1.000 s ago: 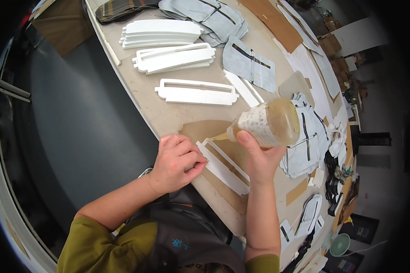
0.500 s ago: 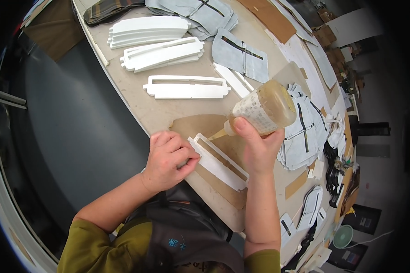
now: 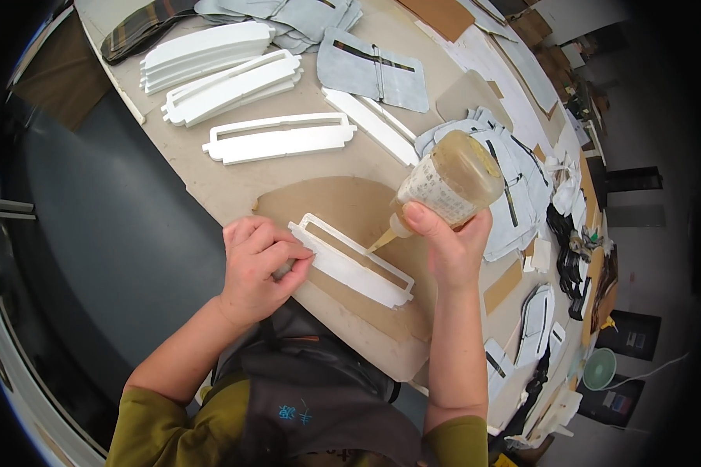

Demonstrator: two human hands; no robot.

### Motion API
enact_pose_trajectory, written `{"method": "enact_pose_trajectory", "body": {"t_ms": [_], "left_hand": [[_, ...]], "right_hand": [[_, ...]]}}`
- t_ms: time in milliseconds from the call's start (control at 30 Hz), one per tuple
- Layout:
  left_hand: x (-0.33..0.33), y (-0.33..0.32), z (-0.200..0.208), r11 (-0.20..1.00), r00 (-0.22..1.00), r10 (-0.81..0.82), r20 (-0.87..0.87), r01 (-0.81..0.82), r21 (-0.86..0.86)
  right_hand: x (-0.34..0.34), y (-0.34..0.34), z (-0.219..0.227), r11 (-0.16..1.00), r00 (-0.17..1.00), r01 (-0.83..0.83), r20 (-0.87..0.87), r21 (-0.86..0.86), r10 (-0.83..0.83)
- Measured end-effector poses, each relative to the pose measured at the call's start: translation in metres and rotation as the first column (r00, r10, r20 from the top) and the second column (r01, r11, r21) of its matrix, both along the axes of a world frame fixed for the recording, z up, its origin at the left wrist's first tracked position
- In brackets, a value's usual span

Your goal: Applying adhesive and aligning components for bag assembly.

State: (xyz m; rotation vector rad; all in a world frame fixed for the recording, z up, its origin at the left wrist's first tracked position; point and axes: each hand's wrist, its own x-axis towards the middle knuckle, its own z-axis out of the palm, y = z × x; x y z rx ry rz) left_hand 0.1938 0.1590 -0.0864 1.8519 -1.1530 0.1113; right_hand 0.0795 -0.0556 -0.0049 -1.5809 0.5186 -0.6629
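My right hand [image 3: 450, 241] grips a translucent glue bottle [image 3: 452, 179] with yellowish contents, tipped so its narrow nozzle points down to the left. The nozzle tip meets the far rail of a white slotted frame [image 3: 343, 268]. That frame lies on a brown sheet [image 3: 319, 194] at the table's near edge. My left hand [image 3: 261, 261] is closed on the frame's left end, thumb and fingers pinching its edge. Beyond the sheet rests another white slotted frame [image 3: 280, 140].
Stacked white frames [image 3: 210, 54] stand at the far left. Grey fabric pieces with dark zip-like strips [image 3: 374, 70] lie at the back, and a pile of similar pieces [image 3: 514, 187] is to the right. A green bowl-shaped object [image 3: 600, 369] sits at the right edge.
The bottle's nozzle has travelled along the frame's far rail, from near its left end to about its middle. My view has shifted, so the table things appear further left.
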Motion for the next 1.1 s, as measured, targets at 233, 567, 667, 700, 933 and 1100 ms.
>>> {"method": "enact_pose_trajectory", "body": {"t_ms": [233,567,667,700,933,1100], "left_hand": [[0.000,-0.001,-0.002,1.000,0.999,0.003,0.034,-0.003,-0.008],[0.001,-0.003,0.002,1.000,0.997,-0.009,0.070,0.007,0.021],[0.000,-0.003,0.003,1.000,0.996,0.002,0.092,-0.005,0.029],[0.000,-0.002,0.003,0.999,0.996,0.006,0.092,-0.009,0.034],[-0.003,-0.005,0.006,0.999,0.994,0.002,0.109,-0.008,0.054],[-0.002,-0.003,0.008,0.998,0.998,0.013,0.069,-0.016,0.054]], "right_hand": [[-0.023,-0.009,-0.004,0.999,0.999,0.053,0.011,0.009,-0.053],[-0.068,-0.022,-0.006,0.983,0.984,0.175,-0.034,0.051,-0.173],[-0.079,-0.024,-0.013,0.966,0.970,0.232,0.043,0.116,-0.239],[-0.081,-0.024,-0.016,0.956,0.961,0.257,0.069,0.143,-0.269],[-0.103,-0.018,-0.035,0.901,0.920,0.342,0.097,0.267,-0.379],[-0.123,-0.034,-0.030,0.604,0.886,0.119,0.191,0.788,-0.423]]}}
